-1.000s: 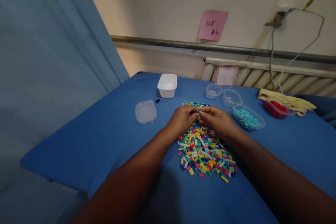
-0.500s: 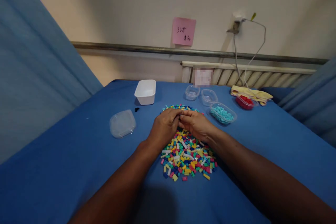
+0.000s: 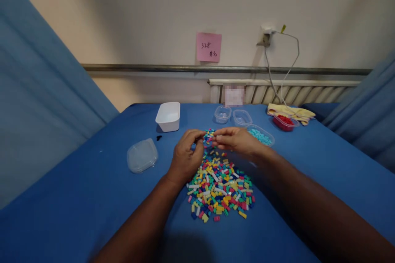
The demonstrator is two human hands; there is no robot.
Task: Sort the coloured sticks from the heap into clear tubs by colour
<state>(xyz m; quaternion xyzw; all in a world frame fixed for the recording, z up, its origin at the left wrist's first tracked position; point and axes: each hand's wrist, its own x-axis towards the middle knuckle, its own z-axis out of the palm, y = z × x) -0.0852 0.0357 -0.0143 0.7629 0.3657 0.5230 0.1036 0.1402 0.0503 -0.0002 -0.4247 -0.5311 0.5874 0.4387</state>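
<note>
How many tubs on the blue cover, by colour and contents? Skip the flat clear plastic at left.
White tub: 1
Clear tub with light-blue pieces: 1
Clear tub with red pieces: 1
Other clear tubs: 2
Total: 5

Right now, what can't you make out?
Head view: whether the left hand holds anything; its fingers hide it.
Head view: whether the right hand holds anything; too small.
Head view: part of the blue-filled tub; behind right hand.
Head view: black bit; too small to identify.
</note>
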